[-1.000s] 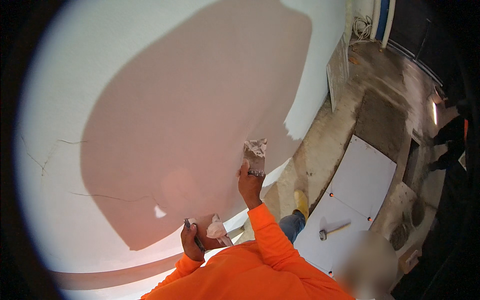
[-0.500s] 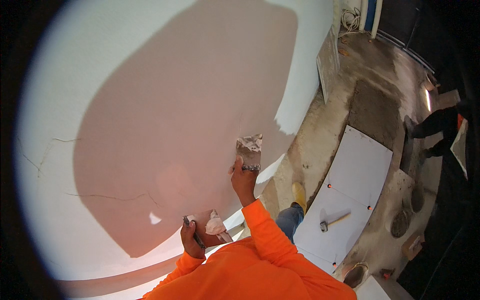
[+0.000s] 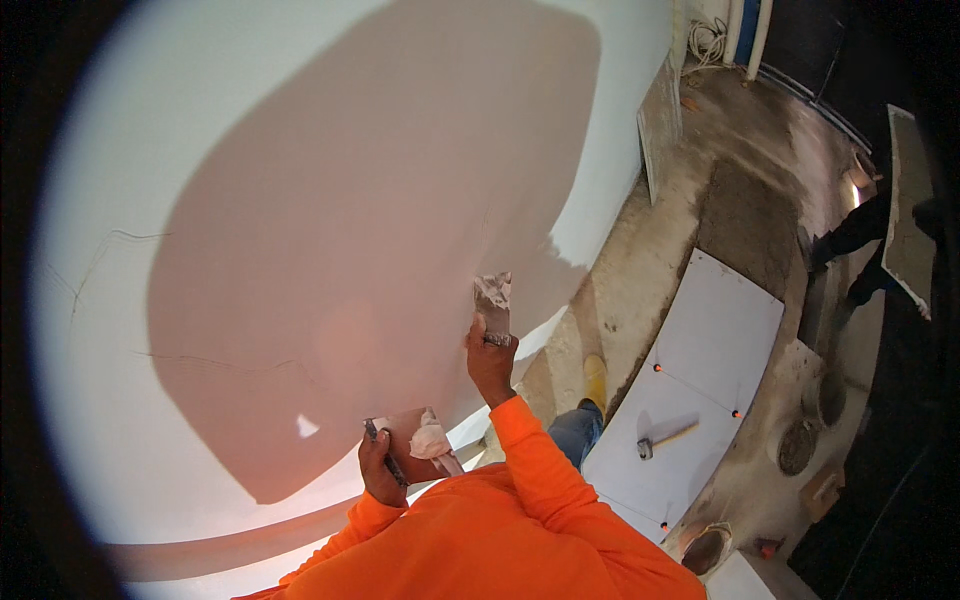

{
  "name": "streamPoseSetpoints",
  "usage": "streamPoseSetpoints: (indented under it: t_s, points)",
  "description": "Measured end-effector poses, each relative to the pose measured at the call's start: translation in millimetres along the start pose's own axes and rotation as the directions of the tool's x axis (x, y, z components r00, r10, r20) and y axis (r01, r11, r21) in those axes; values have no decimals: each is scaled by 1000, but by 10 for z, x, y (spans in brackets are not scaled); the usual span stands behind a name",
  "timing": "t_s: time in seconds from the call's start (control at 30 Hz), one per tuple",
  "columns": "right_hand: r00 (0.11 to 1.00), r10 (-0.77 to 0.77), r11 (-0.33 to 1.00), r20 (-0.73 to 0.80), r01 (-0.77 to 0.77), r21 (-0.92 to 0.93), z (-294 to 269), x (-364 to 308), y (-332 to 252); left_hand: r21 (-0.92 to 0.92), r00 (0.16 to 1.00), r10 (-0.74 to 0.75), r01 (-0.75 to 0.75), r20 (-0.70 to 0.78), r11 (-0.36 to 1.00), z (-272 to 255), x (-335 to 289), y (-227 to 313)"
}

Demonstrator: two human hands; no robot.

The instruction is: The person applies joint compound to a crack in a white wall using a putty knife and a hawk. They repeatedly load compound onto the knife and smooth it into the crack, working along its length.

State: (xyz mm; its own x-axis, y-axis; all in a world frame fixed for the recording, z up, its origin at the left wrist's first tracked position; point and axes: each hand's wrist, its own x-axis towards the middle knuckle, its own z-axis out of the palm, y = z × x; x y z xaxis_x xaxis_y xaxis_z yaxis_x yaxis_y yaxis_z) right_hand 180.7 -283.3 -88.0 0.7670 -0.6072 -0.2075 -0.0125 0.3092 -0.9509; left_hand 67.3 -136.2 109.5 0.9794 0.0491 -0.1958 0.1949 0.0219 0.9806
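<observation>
The right hand [image 3: 490, 368] was curled around the lower end of a narrow putty knife [image 3: 493, 314], which pointed upward before the wall [image 3: 130, 180]; whether its blade touched the surface, I could not tell. The left hand [image 3: 381, 470] pinched a wide putty knife [image 3: 402, 436] by its left edge, low and close to the orange shirt [image 3: 480, 550]. On this one rested a lump of putty [image 3: 429, 439].

The lump lay toward the right edge, so a tilt of the left wrist could probably let it slide off. If the narrow blade pressed too steeply, its corner might scratch the wall. The large shadow [image 3: 390, 150] could also hide small ridges from the eye. A careless step aside might bring the yellow boot [image 3: 594, 380] against the hammer [image 3: 667, 440] on the white floor tiles [image 3: 720, 320].

The narrow blade looked greyish brown, with whitish putty smeared unevenly across its far end. The wide one was brownish, and its lump appeared pale, soft and folded. Fine dark lines [image 3: 215, 367] crossed the wall's left part.
</observation>
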Motion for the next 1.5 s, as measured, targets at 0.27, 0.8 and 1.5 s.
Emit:
streamPoseSetpoints:
  t_s: [0.27, 0.8, 1.5]
  points:
    - [993, -98, 993, -69, 94, -68, -24, -129, 175, -5, 1000, -2, 2, -25, 1000, 63, -66, 70]
    - [709, -688, 662, 158, 701, -264, -806, 1044, -579, 13, 998, 19, -20, 58, 1000, -508, 155, -392]
    - [759, -628, 706, 173, 649, -285, -501, 371, -782, -120, 985, 11, 10, 171, 993, -264, 94, -298]
